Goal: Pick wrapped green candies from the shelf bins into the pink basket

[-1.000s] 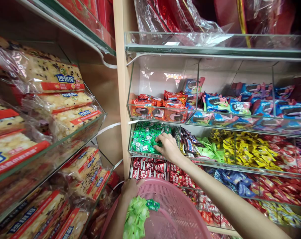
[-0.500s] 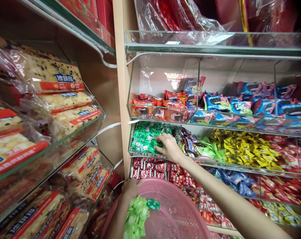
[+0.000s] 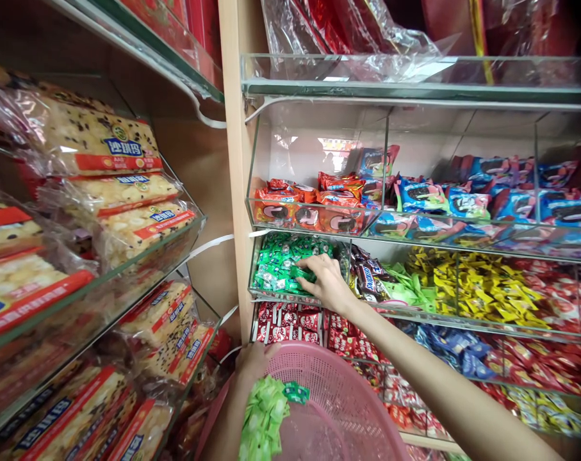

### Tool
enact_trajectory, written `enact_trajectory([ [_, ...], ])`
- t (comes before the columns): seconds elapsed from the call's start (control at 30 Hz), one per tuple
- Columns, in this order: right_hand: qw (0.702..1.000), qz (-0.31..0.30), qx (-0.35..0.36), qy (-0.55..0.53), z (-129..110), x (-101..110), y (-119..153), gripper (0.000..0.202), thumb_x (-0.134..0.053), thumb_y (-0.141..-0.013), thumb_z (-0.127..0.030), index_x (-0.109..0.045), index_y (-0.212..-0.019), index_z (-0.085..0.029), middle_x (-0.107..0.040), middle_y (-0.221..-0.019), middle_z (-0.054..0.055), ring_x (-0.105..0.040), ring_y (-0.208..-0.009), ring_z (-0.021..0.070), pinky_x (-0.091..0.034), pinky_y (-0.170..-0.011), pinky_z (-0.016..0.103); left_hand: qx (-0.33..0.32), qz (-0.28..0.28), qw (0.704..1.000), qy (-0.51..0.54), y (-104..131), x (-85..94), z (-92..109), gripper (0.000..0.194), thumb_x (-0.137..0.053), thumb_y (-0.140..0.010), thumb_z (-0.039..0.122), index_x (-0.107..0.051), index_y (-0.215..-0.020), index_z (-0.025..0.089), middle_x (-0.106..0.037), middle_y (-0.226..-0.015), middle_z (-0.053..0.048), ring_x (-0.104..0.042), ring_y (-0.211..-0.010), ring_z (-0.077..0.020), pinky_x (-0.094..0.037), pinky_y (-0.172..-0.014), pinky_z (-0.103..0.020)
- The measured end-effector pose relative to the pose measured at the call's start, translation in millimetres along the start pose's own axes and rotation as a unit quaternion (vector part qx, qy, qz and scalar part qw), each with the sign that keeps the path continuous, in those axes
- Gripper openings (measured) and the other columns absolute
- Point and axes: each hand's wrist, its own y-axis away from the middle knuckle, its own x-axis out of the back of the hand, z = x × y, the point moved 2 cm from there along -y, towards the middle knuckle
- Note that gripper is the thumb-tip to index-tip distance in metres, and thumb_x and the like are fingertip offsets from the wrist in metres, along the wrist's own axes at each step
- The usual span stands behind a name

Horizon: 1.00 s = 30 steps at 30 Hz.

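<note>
Green-wrapped candies point(image 3: 277, 259) sit in a clear bin point(image 3: 280, 296) at 12 o'clock from the pink basket point(image 3: 350, 381). My right hand point(image 3: 327, 282) is at them, fingers curled, can't tell if pinching one; my left hand point(image 3: 252, 362) grips the basket's rim at 10 o'clock.

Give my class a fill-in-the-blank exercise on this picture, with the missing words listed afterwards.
1. The right hand reaches among sweets coloured ____.
2. The colour of the basket, held at its rim by the left hand, is ____.
3. In the picture, yellow packets lie to the ____ of the right hand.

Missing words: green; pink; right.
</note>
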Motion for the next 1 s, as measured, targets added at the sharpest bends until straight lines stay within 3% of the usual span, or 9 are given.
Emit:
enact_trajectory([
  [0.23, 0.993, 0.07, -0.032, -0.092, 4, 2, -9, 0.032, -0.054, -0.084, -0.027, -0.054, -0.115, -0.021, -0.063, -0.103, 0.007, -0.052, -0.096, 0.0226, -0.038, -0.083, 0.038, -0.01, 0.0, 1.0, 0.0, 1, 1.0, 1, 0.068, -0.023, -0.083, 0.066, -0.067, -0.094, 0.016, -0.068, -0.104, -0.018, -0.062, -0.098, -0.0314, -0.045, -0.077, -0.036],
  [0.37, 0.987, 0.092, -0.008, -0.132, 2, 8, -9, 0.033, -0.054, -0.084, -0.027, -0.054, -0.116, -0.02, -0.061, -0.102, 0.007, -0.055, -0.096, 0.0205, -0.042, -0.084, 0.037, -0.006, 0.002, 1.0, -0.001, 3, 1.5, 1, 0.067, -0.025, -0.084, 0.065, -0.067, -0.095, 0.015, -0.068, -0.104, -0.019, -0.062, -0.099, -0.0312, -0.045, -0.078, -0.036],
  [0.53, 0.98, 0.079, 0.038, -0.176, -31, 28, 11, 0.033, -0.052, -0.086, -0.026, -0.053, -0.119, -0.02, -0.058, -0.107, 0.007, -0.055, -0.093, 0.0175, -0.046, -0.082, 0.034, -0.01, 0.006, 1.0, -0.001, 1, 0.7, 2, 0.067, -0.025, -0.084, 0.065, -0.068, -0.094, 0.015, -0.068, -0.103, -0.019, -0.061, -0.099, -0.0325, -0.045, -0.078, -0.037],
  [0.63, 0.972, 0.026, 0.064, -0.224, -56, 29, 35, 0.034, -0.051, -0.087, -0.026, -0.051, -0.121, -0.021, -0.057, -0.109, 0.006, -0.054, -0.096, 0.017, -0.047, -0.083, 0.034, -0.011, 0.005, 1.0, 0.003, 1, 0.6, 2, 0.068, -0.025, -0.084, 0.065, -0.068, -0.096, 0.014, -0.068, -0.103, -0.019, -0.062, -0.099, -0.031, -0.045, -0.079, -0.036],
  [0.77, 0.953, -0.111, 0.052, -0.277, -61, -7, 79, 0.035, -0.05, -0.086, -0.02, -0.05, -0.121, -0.022, -0.057, -0.109, 0.006, -0.054, -0.098, 0.0172, -0.046, -0.085, 0.033, -0.005, -0.009, 1.0, -0.007, 3, 2.2, 5, 0.059, -0.032, -0.085, 0.059, -0.066, -0.103, 0.015, -0.067, -0.108, -0.017, -0.061, -0.102, -0.0286, -0.045, -0.077, -0.033],
  [0.9, 0.946, -0.209, -0.039, -0.244, -29, -66, 130, 0.027, -0.052, -0.078, -0.012, -0.057, -0.103, -0.02, -0.059, -0.094, 0.004, -0.055, -0.084, 0.0165, -0.046, -0.076, 0.029, -0.001, -0.005, 1.0, -0.009, 5, 3.7, 6, 0.066, -0.026, -0.084, 0.064, -0.068, -0.096, 0.016, -0.068, -0.103, -0.018, -0.062, -0.1, -0.03, -0.046, -0.078, -0.035],
  [1.0, 0.932, -0.284, -0.064, -0.216, -9, -99, 163, 0.03, -0.056, -0.066, -0.006, -0.058, -0.091, -0.021, -0.06, -0.088, 0.001, -0.055, -0.078, 0.0163, -0.044, -0.07, 0.027, -0.002, 0.001, 1.0, -0.004, 4, 2.4, 4, 0.07, -0.023, -0.083, 0.068, -0.069, -0.095, 0.016, -0.068, -0.103, -0.017, -0.062, -0.099, -0.0298, -0.046, -0.078, -0.035],
])
